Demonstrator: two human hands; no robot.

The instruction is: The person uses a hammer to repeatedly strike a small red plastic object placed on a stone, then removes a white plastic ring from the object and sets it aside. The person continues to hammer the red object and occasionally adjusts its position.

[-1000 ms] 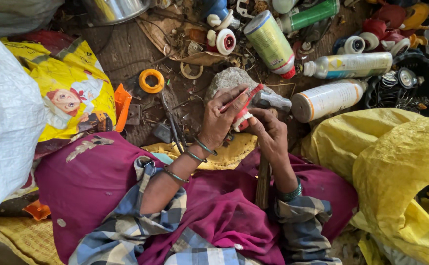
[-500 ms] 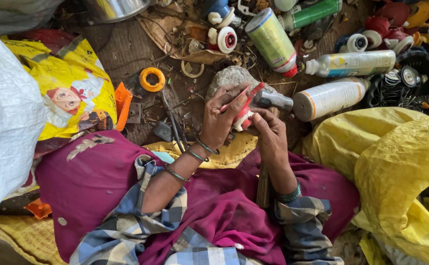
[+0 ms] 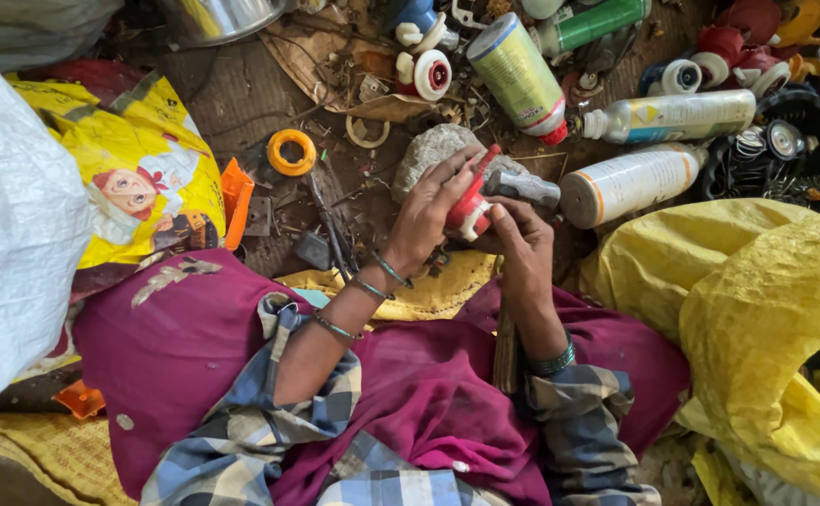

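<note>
we hold a small red and white spray nozzle [image 3: 469, 208] above the grey stone [image 3: 433, 150], its long axis tilted, red tip up toward the clutter and white base down toward our lap. our left hand [image 3: 427, 217] is wrapped around its side, fingers extended along it, while our right hand [image 3: 521, 236] closes on its lower end, both wrists bent inward over the maroon cloth [image 3: 401, 394].

Left hand [image 3: 426, 217] and right hand [image 3: 520, 236] meet close together, fingers curled, wrists bangled, forearms bent inward

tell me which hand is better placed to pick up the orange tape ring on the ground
Left. The left hand lies on the same side as the orange tape ring, with open ground between. The right hand sits farther off, beyond the red and white piece both hands grip.
</note>
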